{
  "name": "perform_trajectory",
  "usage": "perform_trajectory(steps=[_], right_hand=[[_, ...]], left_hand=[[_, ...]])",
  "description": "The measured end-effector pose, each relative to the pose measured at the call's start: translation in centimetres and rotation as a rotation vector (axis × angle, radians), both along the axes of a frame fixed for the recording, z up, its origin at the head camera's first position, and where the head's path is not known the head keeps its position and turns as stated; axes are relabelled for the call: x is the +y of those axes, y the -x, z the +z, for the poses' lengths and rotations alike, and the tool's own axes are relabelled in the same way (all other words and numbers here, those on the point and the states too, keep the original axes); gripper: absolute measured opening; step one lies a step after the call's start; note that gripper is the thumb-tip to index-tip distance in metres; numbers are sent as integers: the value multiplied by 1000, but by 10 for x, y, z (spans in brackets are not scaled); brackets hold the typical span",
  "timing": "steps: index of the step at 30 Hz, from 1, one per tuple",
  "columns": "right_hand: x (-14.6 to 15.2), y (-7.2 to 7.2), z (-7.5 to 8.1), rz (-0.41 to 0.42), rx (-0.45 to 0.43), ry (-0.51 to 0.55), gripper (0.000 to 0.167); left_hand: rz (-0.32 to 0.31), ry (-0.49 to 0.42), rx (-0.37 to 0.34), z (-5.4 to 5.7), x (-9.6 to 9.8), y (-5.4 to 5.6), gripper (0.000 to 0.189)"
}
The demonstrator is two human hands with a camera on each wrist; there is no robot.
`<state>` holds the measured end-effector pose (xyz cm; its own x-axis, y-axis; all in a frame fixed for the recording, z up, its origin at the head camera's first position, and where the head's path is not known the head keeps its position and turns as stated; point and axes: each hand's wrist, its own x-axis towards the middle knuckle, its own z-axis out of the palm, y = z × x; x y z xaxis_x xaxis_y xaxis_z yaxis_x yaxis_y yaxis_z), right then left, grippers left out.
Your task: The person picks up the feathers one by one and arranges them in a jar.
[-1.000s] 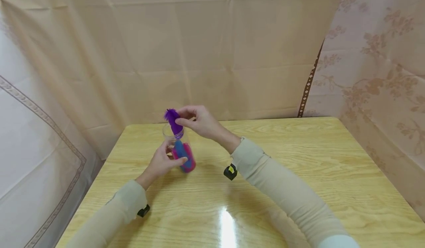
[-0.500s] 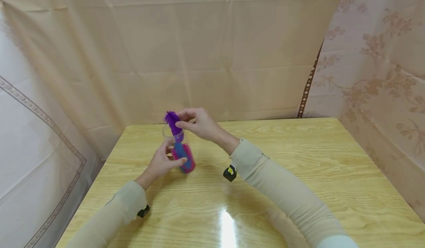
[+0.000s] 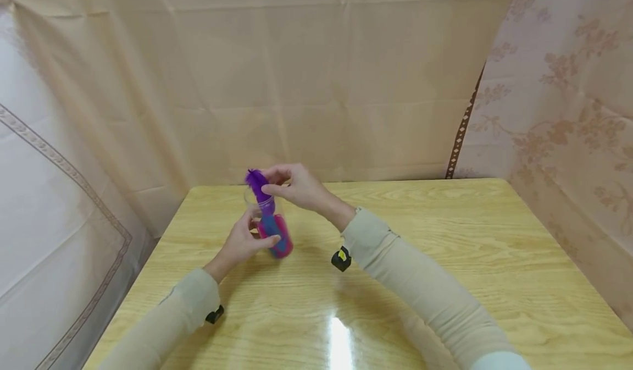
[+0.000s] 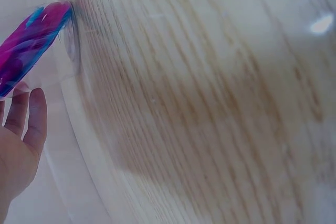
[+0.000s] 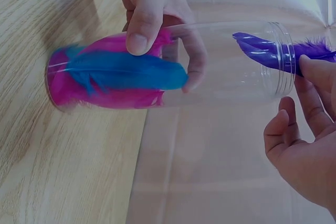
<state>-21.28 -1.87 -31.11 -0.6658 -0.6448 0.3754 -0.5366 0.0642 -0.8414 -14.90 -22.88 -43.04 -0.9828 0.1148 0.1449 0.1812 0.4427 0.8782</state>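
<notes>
A clear plastic jar (image 5: 220, 85) with a threaded, uncapped mouth holds pink feathers (image 5: 115, 98) and a blue feather (image 5: 131, 72) at its bottom end. My left hand (image 3: 243, 239) grips the jar round its middle; in the left wrist view the left hand (image 4: 21, 150) shows beside the feathers seen through the wall. Between thumb and fingers my right hand (image 3: 301, 188) pinches a purple feather (image 3: 257, 183) by its fluffy end. Its tip reaches through the mouth into the jar, as the right wrist view shows, and the right hand (image 5: 307, 135) stays outside the rim.
The jar is over the left part of a wood-grain table (image 3: 420, 238). A beige cloth (image 3: 316, 84) hangs behind the table's far edge. A white cloth (image 3: 49, 221) hangs at the left and a flowered cloth (image 3: 568, 111) at the right.
My right hand has moved slightly down, and the purple feather goes deeper into the jar. The left hand keeps its hold on the jar in nearly the same place.
</notes>
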Motion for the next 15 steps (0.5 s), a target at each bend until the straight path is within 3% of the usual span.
perform_trajectory(steps=[11,15], right_hand=[[1,2,-5,14,-5,-16,32],[2,2,-6,15,-14,-2,32]], left_hand=[[3,-10,7,-1,0,2,80],[4,-4,30,-1,0,2,76]])
